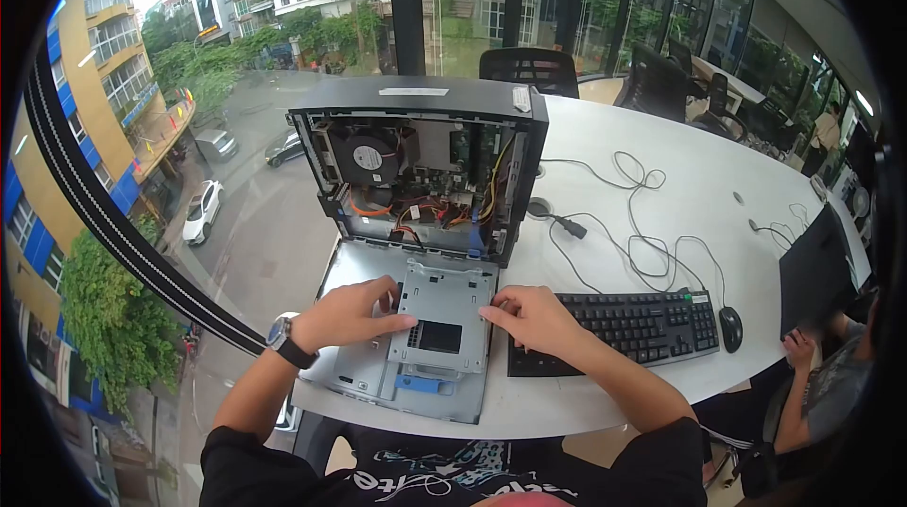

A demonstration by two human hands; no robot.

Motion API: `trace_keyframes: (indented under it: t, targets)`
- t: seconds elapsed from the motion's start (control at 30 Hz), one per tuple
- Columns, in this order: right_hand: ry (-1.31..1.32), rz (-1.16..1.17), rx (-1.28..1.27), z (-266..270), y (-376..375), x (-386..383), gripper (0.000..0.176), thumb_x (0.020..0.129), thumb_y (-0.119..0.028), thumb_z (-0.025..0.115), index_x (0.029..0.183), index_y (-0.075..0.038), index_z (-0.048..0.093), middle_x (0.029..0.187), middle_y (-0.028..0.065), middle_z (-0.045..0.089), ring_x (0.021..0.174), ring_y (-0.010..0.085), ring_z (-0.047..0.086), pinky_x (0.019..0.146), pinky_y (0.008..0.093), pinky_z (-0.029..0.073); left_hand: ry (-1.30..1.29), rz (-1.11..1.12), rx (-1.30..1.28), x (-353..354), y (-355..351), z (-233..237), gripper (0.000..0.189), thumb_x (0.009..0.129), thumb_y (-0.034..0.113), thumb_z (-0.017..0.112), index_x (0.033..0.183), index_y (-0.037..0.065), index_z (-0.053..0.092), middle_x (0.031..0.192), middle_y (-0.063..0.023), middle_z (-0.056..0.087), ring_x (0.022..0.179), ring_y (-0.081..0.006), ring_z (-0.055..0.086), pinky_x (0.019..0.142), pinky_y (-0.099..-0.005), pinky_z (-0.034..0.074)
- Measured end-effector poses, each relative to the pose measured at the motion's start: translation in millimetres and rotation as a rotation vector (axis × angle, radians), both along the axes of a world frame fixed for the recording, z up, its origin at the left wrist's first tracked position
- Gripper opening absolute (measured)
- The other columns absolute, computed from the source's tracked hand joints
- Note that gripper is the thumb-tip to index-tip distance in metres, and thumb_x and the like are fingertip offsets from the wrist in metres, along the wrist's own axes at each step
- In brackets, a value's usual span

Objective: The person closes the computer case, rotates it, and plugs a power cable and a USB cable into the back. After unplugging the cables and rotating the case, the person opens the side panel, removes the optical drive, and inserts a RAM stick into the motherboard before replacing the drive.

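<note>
A metal drive bracket [437,296] with a dark rectangular opening lies on the flat side panel [340,370] of a computer case. My left hand [361,314], with a watch on its wrist, grips the bracket's left edge between thumb and fingers. At the right edge, my right hand [534,318] pinches the same bracket. A blue latch [421,383] shows just below it. Right behind stands the opened desktop computer case [420,94], upright, its fan [370,157], cables and circuit board exposed.
A black keyboard [642,329] and mouse [730,328] lie right of the panel. Loose cables and a power plug [573,226] spread over the white table [605,134]. Another person [827,384] sits at the right beside a dark laptop or screen [824,266]. Windows line the left and back.
</note>
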State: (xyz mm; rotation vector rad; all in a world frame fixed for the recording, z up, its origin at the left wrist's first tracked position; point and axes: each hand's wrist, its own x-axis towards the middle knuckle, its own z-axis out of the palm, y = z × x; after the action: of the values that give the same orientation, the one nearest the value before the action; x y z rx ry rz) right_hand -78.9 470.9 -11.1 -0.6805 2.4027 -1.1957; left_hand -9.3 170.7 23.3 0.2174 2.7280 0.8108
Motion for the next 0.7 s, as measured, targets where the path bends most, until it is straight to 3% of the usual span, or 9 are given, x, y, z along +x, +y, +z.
trace_keyframes:
  t: [0.1, 0.17, 0.2, 0.27, 0.43, 0.47, 0.6, 0.7]
  targets:
    - [-0.092, -0.006, -0.064, -5, -1, -2, 0.043, 0.095, -0.035, 0.069, 0.101, 0.007, 0.068, 0.063, 0.0098, 0.066, 0.046, 0.0157, 0.061, 0.046, 0.0291, 0.050, 0.050, 0.066, 0.036, -1, 7, -6, 0.075, 0.086, 0.063, 0.068, 0.124, -0.001, 0.060, 0.103, -0.0223, 0.070, 0.094, -0.0347, 0.070, 0.083, -0.0397, 0.054]
    - [-0.116, -0.016, -0.072, -8, -2, -2, 0.044, 0.095, -0.034, 0.070, 0.105, 0.008, 0.067, 0.063, 0.0102, 0.066, 0.046, 0.0151, 0.061, 0.046, 0.0289, 0.050, 0.179, 0.054, 0.044, -4, 7, -12, 0.085, 0.086, 0.064, 0.067, 0.140, 0.000, 0.050, 0.119, -0.0244, 0.064, 0.101, -0.0356, 0.068, 0.086, -0.0410, 0.054]
    - [-0.138, -0.025, -0.080, -8, -3, -3, 0.045, 0.095, -0.033, 0.070, 0.108, 0.009, 0.066, 0.064, 0.0106, 0.066, 0.046, 0.0145, 0.060, 0.045, 0.0286, 0.050, 0.182, 0.054, 0.042, -5, 8, -9, 0.085, 0.086, 0.064, 0.067, 0.140, 0.000, 0.050, 0.119, -0.0244, 0.064, 0.101, -0.0356, 0.068, 0.086, -0.0410, 0.054]
    - [-0.141, -0.032, -0.094, -5, -3, -5, 0.046, 0.095, -0.032, 0.070, 0.113, 0.009, 0.064, 0.066, 0.0113, 0.067, 0.047, 0.0142, 0.061, 0.045, 0.0282, 0.050, 0.104, 0.019, -0.067, -5, 11, 0, 0.096, 0.085, 0.065, 0.067, 0.147, -0.003, 0.042, 0.137, -0.0279, 0.052, 0.118, -0.0390, 0.060, 0.097, -0.0420, 0.050]
    - [-0.240, -0.033, -0.225, -14, -6, -9, 0.049, 0.094, -0.026, 0.071, 0.124, 0.011, 0.058, 0.075, 0.0128, 0.070, 0.051, 0.0145, 0.063, 0.045, 0.0275, 0.051, 0.344, -0.085, -0.064, -6, 6, -39, 0.109, 0.082, 0.065, 0.071, 0.148, -0.013, 0.033, 0.145, -0.0321, 0.042, 0.136, -0.0452, 0.042, 0.111, -0.0460, 0.040]
    - [-0.254, -0.022, -0.254, -16, -6, -11, 0.042, 0.096, -0.021, 0.068, 0.122, 0.010, 0.058, 0.079, 0.0129, 0.070, 0.054, 0.0139, 0.063, 0.047, 0.0270, 0.052, 0.394, -0.094, -0.059, -5, 8, -43, 0.112, 0.080, 0.064, 0.073, 0.147, -0.016, 0.032, 0.147, -0.0337, 0.039, 0.139, -0.0465, 0.038, 0.113, -0.0476, 0.036]
    - [-0.256, -0.010, -0.312, -14, -10, -5, 0.032, 0.099, -0.011, 0.062, 0.123, 0.009, 0.058, 0.083, 0.0117, 0.069, 0.062, 0.0128, 0.064, 0.053, 0.0261, 0.055, 0.511, -0.121, -0.087, 4, 12, -43, 0.113, 0.079, 0.059, 0.077, 0.148, -0.016, 0.029, 0.146, -0.0341, 0.040, 0.139, -0.0463, 0.037, 0.113, -0.0475, 0.036]
    - [-0.245, -0.044, -0.314, -8, -12, 2, 0.034, 0.099, -0.008, 0.061, 0.129, 0.008, 0.057, 0.081, 0.0092, 0.068, 0.065, 0.0116, 0.064, 0.056, 0.0254, 0.055, 0.507, -0.076, 0.048, 11, 20, -30, 0.113, 0.079, 0.051, 0.081, 0.150, -0.016, 0.024, 0.136, -0.0331, 0.049, 0.132, -0.0441, 0.043, 0.110, -0.0464, 0.038]
